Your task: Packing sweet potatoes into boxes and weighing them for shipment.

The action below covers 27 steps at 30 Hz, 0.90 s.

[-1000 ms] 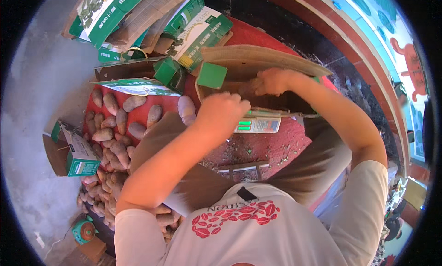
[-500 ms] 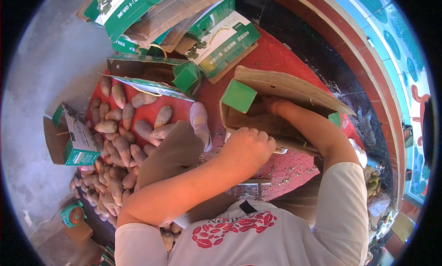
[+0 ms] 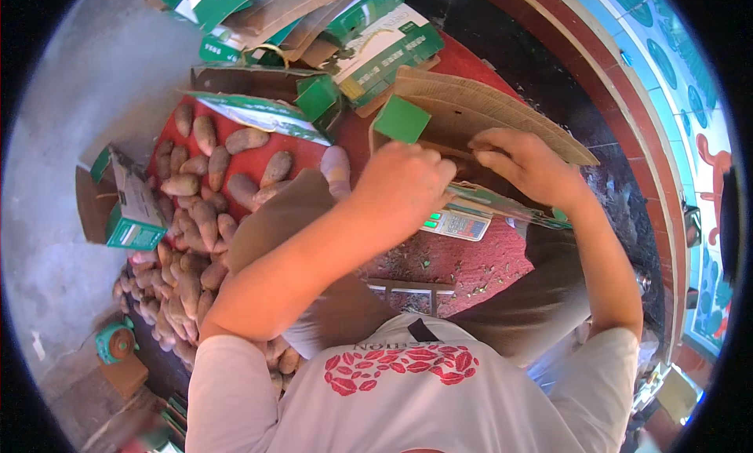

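Observation:
An open cardboard box (image 3: 494, 92) with a green corner piece stands in front of me, tipped so that I see its brown inside. My left hand (image 3: 404, 178) is closed in a fist at the box's near left edge, and its fingertips are hidden. Over the box's opening, my right hand (image 3: 529, 167) has bent fingers pointing inward; what lies between them I cannot make out. Just below the near panel shows a white digital scale (image 3: 463, 225) with a lit green display.
Many sweet potatoes (image 3: 208, 225) lie heaped on the red mat (image 3: 471, 269) to my left. Another open green box (image 3: 263, 112) lies beyond them, and a small box (image 3: 133, 210) stands at far left. More green cartons (image 3: 384, 53) are stacked at the back. A metal frame (image 3: 412, 288) is between my legs.
My right hand has come up and back from deep inside the box. My left hand has shifted slightly left and away from me. More of the scale now shows.

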Each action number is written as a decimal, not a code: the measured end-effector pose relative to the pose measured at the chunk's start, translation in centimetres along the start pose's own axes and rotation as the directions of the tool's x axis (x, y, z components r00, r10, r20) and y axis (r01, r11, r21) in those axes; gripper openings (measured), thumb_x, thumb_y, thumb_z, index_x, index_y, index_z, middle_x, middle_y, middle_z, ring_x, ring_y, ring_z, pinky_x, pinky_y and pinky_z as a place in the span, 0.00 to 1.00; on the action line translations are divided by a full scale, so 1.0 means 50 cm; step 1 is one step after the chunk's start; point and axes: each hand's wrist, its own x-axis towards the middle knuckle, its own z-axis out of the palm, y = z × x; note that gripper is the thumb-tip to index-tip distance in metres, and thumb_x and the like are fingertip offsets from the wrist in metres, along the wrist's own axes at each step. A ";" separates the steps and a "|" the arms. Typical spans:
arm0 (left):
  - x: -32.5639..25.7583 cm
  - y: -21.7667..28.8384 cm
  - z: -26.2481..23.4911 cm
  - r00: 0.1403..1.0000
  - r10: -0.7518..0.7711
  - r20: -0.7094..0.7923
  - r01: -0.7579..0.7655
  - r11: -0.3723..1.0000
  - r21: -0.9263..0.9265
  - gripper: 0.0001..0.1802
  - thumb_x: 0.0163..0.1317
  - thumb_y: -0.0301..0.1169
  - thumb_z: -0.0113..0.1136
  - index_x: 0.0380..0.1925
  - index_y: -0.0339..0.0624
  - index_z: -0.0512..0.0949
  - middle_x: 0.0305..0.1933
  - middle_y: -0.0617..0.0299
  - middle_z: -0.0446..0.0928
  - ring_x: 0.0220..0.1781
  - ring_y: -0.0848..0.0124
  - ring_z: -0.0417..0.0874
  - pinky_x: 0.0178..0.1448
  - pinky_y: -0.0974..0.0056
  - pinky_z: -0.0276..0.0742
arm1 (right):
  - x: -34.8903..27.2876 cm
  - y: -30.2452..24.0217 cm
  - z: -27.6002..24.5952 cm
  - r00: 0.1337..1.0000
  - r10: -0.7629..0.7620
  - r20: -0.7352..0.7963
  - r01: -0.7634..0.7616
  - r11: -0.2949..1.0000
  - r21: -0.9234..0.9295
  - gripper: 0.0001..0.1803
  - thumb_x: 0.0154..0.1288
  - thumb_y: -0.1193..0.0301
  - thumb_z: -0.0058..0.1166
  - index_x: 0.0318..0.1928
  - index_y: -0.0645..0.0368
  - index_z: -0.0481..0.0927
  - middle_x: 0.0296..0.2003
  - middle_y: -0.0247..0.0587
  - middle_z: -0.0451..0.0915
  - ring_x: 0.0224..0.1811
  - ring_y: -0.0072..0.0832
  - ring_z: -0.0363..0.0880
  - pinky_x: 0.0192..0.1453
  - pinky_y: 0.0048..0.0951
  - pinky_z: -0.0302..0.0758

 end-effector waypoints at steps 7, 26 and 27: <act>-0.076 -0.076 -0.196 0.797 -0.402 -0.451 0.202 0.881 -0.429 0.09 0.58 0.26 0.57 0.39 0.37 0.79 0.40 0.60 0.80 0.43 0.74 0.78 0.46 0.68 0.73 | -0.113 -0.045 0.072 0.942 -0.093 -0.323 0.060 0.992 -0.113 0.15 0.55 0.71 0.57 0.43 0.65 0.75 0.37 0.53 0.76 0.40 0.48 0.75 0.44 0.36 0.72; -0.708 -0.383 0.477 0.369 -0.880 0.300 0.883 0.432 0.182 0.28 0.52 0.40 0.58 0.53 0.42 0.68 0.50 0.51 0.75 0.51 0.56 0.76 0.55 0.57 0.71 | -0.071 -0.042 0.081 0.924 -0.071 -0.375 -0.095 0.909 -0.405 0.18 0.48 0.65 0.61 0.38 0.62 0.76 0.31 0.49 0.76 0.35 0.47 0.75 0.38 0.40 0.70; -0.691 -0.371 0.489 0.397 -0.863 0.311 0.881 0.454 0.135 0.28 0.52 0.40 0.58 0.53 0.42 0.68 0.50 0.52 0.75 0.51 0.56 0.76 0.55 0.57 0.71 | -0.069 -0.057 0.074 0.925 -0.109 -0.364 -0.061 0.902 -0.427 0.19 0.48 0.64 0.61 0.38 0.62 0.77 0.31 0.49 0.76 0.34 0.46 0.75 0.39 0.40 0.70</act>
